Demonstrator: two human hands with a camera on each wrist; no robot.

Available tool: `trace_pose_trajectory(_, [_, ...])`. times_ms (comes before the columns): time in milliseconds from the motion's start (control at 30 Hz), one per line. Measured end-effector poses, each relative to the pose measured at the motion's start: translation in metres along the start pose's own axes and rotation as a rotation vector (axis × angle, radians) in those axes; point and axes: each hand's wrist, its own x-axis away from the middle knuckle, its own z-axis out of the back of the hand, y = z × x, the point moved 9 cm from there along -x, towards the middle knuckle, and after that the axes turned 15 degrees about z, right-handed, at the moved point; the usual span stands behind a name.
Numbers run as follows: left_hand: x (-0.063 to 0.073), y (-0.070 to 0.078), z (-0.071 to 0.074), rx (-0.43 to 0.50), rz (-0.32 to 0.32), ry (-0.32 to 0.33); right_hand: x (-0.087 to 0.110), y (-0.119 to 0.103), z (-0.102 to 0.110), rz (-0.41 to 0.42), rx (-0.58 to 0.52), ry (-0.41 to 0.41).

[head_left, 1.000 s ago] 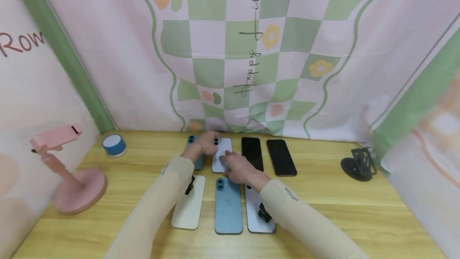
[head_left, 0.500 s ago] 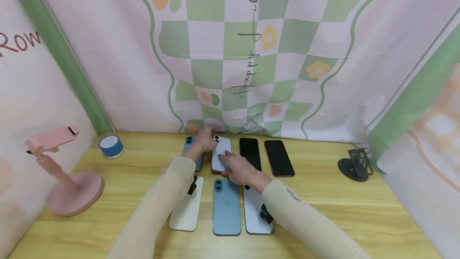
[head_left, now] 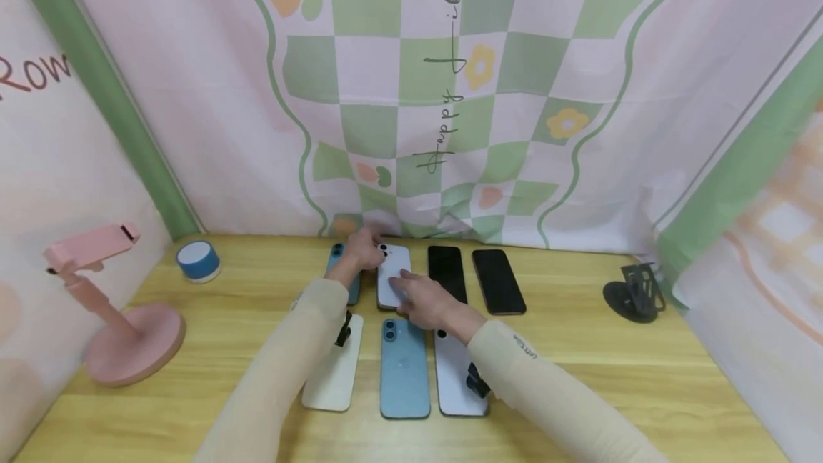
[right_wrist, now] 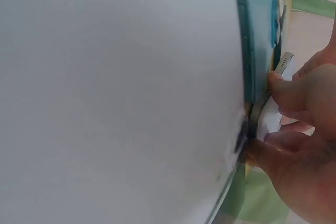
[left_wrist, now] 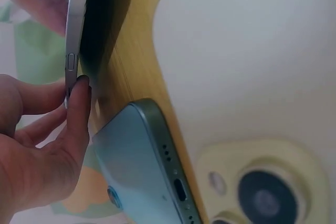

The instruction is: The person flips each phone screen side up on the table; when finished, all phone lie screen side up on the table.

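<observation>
- The left hand (head_left: 363, 250) pinches the white phone (head_left: 391, 279) by its far left corner, thumb and fingers (left_wrist: 80, 106) meeting across the thin edge.
- The right hand (head_left: 426, 300) grips the same phone at its near right part, fingers curled against the edge.
- The white phone lies camera side up in the back row; in the left wrist view its dark underside shows, tilted up with a gap from the wooden surface (head_left: 559, 284).
- Just left of it, partly under the left wrist, is a teal phone (head_left: 353, 293); to the right are a black-screened phone (head_left: 446, 274) and another dark phone (head_left: 499, 281).
- Nearer the person lie a cream phone (head_left: 334, 377), a blue phone (head_left: 405, 370) and a pale lilac phone (head_left: 458, 384), backs up.
- Well out to the left stand a pink stand (head_left: 135, 344) and a blue-and-white cylinder (head_left: 198, 261); far right, a black stand (head_left: 635, 295).
- Behind everything hangs a checkered green-and-white curtain (head_left: 437, 91).
</observation>
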Motion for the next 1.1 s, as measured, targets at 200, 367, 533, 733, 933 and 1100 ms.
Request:
trace_pose_trajectory(200, [0.0, 0.007, 0.01, -0.073, -0.021, 0.06, 0.0, 0.0, 0.013, 0.037, -0.04, 0.076])
trace_pose_trajectory(367, [0.003, 0.018, 0.018, -0.15, -0.014, 0.12, 0.004, 0.006, 0.022, 0.018, -0.161, 0.168])
trace_pose_trajectory(533, [0.008, 0.032, 0.022, -0.252, 0.017, 0.159, 0.011, 0.006, 0.031, 0.01, -0.336, 0.275])
trace_pose_trajectory(733, [0.017, 0.053, 0.019, -0.453, 0.04, 0.212, 0.015, 0.012, 0.028, -0.081, -0.737, 0.344])
trace_pose_trajectory(933, [0.024, 0.066, 0.01, -0.448, 0.001, 0.243, 0.022, 0.021, 0.019, -0.207, -1.059, 0.406])
trace_pose_trajectory(1100, [0.026, 0.071, 0.001, -0.437, -0.11, 0.209, 0.027, 0.024, 0.017, -0.227, -1.091, 0.427])
